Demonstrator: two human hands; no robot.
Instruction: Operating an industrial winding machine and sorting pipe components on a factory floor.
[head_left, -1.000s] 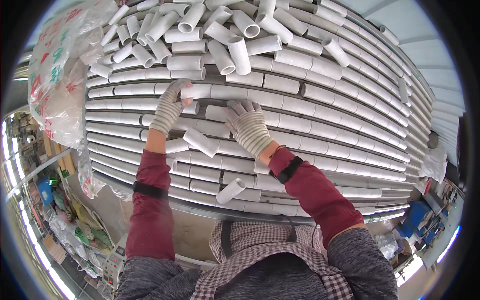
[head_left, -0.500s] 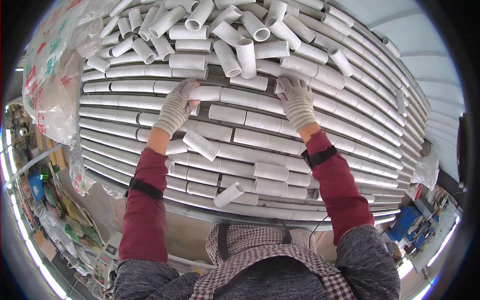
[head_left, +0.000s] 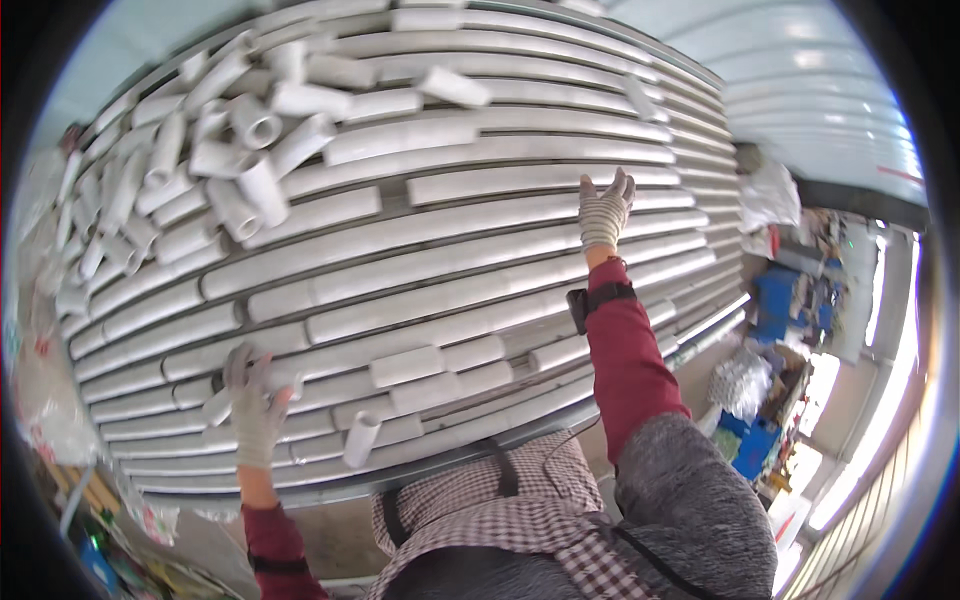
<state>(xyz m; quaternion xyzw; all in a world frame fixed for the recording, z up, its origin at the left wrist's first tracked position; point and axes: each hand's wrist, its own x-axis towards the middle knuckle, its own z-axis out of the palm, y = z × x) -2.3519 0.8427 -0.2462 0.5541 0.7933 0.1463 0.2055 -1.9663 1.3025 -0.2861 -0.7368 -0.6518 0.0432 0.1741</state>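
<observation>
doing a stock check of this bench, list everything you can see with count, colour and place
rows of tubes: too many to count, white, lying end to end in long rows across the rack
loose tubes: a heap, white, piled at the upper left of the rack
stray tube: one, white, lying crosswise near the front edge
blue crates: a few, blue, on the floor at right
bagged goods: one clear bag, lower right
left hand: grey knit glove, resting on tubes in a front row
right hand: grey knit glove, fingers spread flat on a far row, red sleeve
</observation>
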